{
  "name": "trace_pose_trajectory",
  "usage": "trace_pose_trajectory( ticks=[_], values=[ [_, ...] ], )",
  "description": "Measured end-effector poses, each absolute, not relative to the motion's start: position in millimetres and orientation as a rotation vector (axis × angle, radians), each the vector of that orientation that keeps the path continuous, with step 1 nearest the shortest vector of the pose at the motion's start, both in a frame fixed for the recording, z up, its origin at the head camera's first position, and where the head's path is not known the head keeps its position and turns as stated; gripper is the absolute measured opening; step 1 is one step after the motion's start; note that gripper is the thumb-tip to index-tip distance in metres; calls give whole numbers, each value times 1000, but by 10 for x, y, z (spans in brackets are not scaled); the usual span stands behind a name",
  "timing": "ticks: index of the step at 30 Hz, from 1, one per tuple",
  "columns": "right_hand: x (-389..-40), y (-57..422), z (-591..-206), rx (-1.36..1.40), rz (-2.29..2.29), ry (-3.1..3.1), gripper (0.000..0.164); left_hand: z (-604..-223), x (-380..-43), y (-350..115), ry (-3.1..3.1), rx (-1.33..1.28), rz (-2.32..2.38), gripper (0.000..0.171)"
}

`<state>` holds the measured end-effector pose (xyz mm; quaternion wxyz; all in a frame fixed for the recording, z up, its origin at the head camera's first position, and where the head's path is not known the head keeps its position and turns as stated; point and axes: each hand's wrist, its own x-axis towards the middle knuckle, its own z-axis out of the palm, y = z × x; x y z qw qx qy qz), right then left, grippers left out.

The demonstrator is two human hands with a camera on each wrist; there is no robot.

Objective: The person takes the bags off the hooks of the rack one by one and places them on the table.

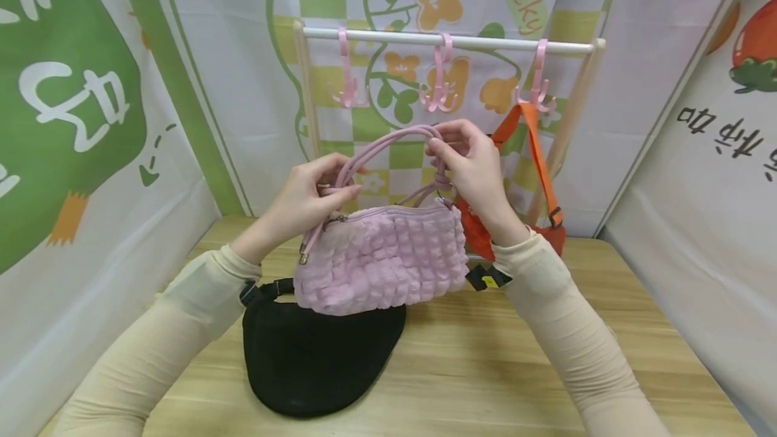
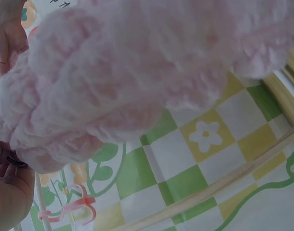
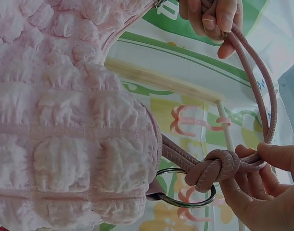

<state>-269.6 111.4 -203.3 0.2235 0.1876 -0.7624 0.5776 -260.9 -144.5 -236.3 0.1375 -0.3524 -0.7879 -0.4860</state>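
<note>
A pink puckered handbag [image 1: 388, 258] hangs in the air by its cord handles [image 1: 394, 133], in front of a small rack. My left hand [image 1: 306, 194] grips the handles at their left side. On the right, my right hand [image 1: 470, 164] pinches them between thumb and fingers. The right wrist view shows that hand [image 3: 262, 187] just beside a knot [image 3: 214, 168] and a metal ring [image 3: 195, 199] at the bag's end. In the left wrist view the puffy fabric [image 2: 113, 72] fills the upper part and hides the left fingers.
A black bag [image 1: 322, 363] lies on the wooden table [image 1: 485, 369] below the handbag. Pink hooks [image 1: 437, 79] hang along the rack's white rail [image 1: 388, 37]. From the right one hangs an orange bag [image 1: 537, 154], partly behind my right arm. Printed cloth walls stand around.
</note>
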Motion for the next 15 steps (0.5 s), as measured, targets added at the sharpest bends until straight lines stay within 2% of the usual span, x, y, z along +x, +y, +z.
trace_pose_trajectory(
  ticks=[15],
  values=[
    [-2692,1230,-2092,609,1622,-2134,24,-2397,-2616,-1416,-2213,-974,-1393,22]
  ],
)
